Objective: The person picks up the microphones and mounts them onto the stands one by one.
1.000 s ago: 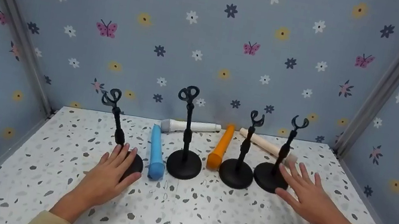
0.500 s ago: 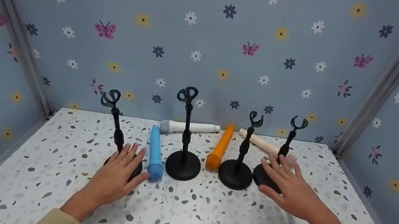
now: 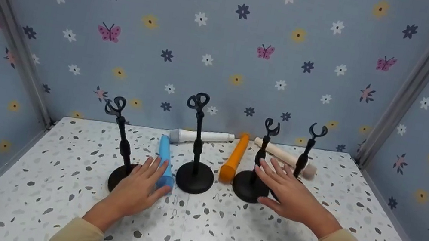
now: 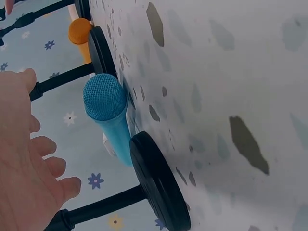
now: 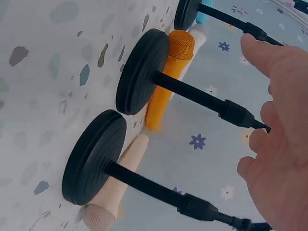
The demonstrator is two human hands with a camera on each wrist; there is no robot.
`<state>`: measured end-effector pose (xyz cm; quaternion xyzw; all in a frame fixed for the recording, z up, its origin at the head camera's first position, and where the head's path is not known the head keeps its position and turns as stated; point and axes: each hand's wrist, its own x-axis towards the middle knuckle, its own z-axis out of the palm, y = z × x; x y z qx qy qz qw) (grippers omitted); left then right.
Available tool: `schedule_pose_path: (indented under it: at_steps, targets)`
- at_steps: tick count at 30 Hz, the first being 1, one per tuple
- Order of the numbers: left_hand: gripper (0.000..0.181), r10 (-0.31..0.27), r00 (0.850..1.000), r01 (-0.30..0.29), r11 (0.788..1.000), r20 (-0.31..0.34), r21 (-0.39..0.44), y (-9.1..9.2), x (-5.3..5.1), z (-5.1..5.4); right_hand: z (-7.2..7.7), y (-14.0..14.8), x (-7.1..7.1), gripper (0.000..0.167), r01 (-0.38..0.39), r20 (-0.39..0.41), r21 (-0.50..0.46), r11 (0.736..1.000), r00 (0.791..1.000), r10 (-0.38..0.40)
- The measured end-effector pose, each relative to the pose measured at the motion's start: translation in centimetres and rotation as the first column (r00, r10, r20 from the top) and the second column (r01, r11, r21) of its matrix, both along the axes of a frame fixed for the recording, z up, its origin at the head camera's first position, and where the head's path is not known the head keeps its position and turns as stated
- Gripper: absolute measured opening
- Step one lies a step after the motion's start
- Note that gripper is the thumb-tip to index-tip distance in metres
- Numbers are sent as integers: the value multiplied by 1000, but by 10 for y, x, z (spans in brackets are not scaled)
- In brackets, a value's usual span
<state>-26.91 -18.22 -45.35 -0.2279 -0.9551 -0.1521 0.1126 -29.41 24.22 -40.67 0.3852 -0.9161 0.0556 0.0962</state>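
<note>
My left hand point(image 3: 137, 188) hovers with spread fingers between the leftmost black microphone stand point(image 3: 123, 144) and the blue microphone point(image 3: 164, 149); in the left wrist view it is apart from both. My right hand point(image 3: 289, 192), fingers extended, is over the bases of the two right-hand stands, in front of the inner right stand point(image 3: 250, 187) and the outer right stand point(image 3: 305, 153), partly hiding them. Neither hand holds anything. Between the hands stand the tall stand point(image 3: 194, 178) and the orange microphone point(image 3: 234, 158), which lies on the table.
A white microphone point(image 3: 212, 136) lies along the back wall behind the tall stand. Behind the right stands lies a cream microphone point(image 3: 283, 154). The speckled table point(image 3: 194, 239) is enclosed by flowered blue walls point(image 3: 227, 44) at the back and sides.
Both hands have moved inward: the left rightward from the leftmost stand's base toward the blue microphone, the right leftward from the outer stand toward the inner one. Stands and microphones keep their places.
</note>
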Motion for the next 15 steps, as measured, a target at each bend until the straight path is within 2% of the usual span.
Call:
schedule_pose_path:
  at_steps: [5, 9, 11, 15]
  targets:
    - [72, -1, 1000, 1, 1000, 29, 4, 7, -6, -6, -1, -19, -14, 78, -50, 1, 47, 998, 999, 50]
    - [72, -7, 999, 7, 1000, 51, -2, 16, -12, -8, -3, -34, -24, 77, -59, 27, 64, 996, 998, 57]
    - [71, -15, 999, 16, 1000, 52, -10, 22, -16, -7, -4, -42, -27, 76, -51, 3, 73, 996, 999, 51]
    - [69, -19, 998, 22, 998, 64, -52, 35, -23, -5, -5, -56, -29, 73, -44, -102, 77, 996, 993, 52]
